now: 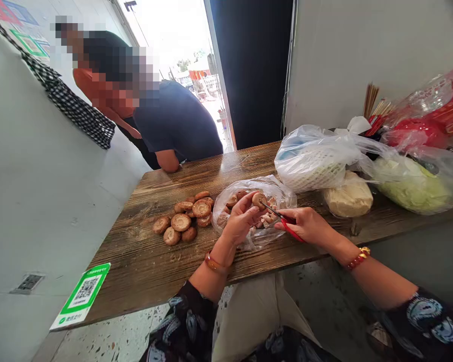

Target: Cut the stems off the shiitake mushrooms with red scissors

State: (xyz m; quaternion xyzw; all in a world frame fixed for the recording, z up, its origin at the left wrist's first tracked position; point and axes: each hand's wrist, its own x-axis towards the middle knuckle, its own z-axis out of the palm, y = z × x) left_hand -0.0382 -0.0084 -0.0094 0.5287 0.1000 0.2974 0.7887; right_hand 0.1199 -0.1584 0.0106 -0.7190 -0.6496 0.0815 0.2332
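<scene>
Between the fingers of my left hand point(241, 218) is a brown mushroom point(258, 200), held up over an open clear plastic bag point(226, 193). My right hand point(309, 226) grips red-handled scissors point(292, 231), whose dark blades point left and meet the mushroom's underside. How far the blades are apart is too small to tell. Inside the bag lie more mushrooms and pale stem pieces point(266, 219), partly covered by my hands. Left of the bag, several brown mushrooms point(181, 222) sit in a loose pile on the wooden table point(136, 266).
At the right stand a bag with a white netted item point(313, 161), a wrapped pale block point(349, 196), a bagged cabbage point(411, 183) and skewers point(370, 100). A green QR card point(85, 294) lies at the near left corner. Two people, one in a dark shirt point(177, 120), are beyond the table.
</scene>
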